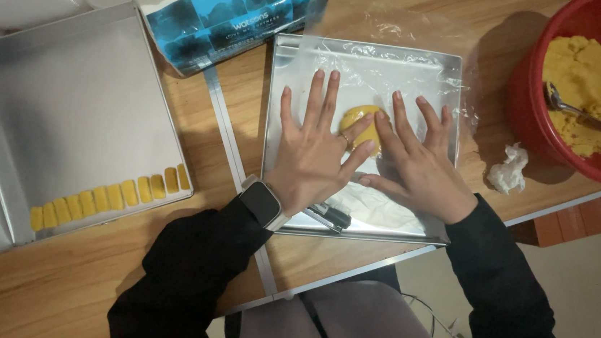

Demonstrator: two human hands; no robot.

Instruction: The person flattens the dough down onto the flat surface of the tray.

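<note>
Your left hand (311, 152) and right hand (417, 165) lie flat, fingers spread and gripping nothing, pressing a yellow dough lump (360, 120), seemingly under plastic wrap (389, 68), in the steel tray (288, 59).

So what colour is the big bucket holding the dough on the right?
Red. The bucket shows best in the head view, with yellow dough and a metal spoon inside.

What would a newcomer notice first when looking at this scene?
Both hands, left hand and right hand, lie flat on a yellow dough lump under clear plastic film in the middle metal tray. At right, a red bucket holds more dough; at left, a large tray carries a row of yellow dough pieces.
</note>
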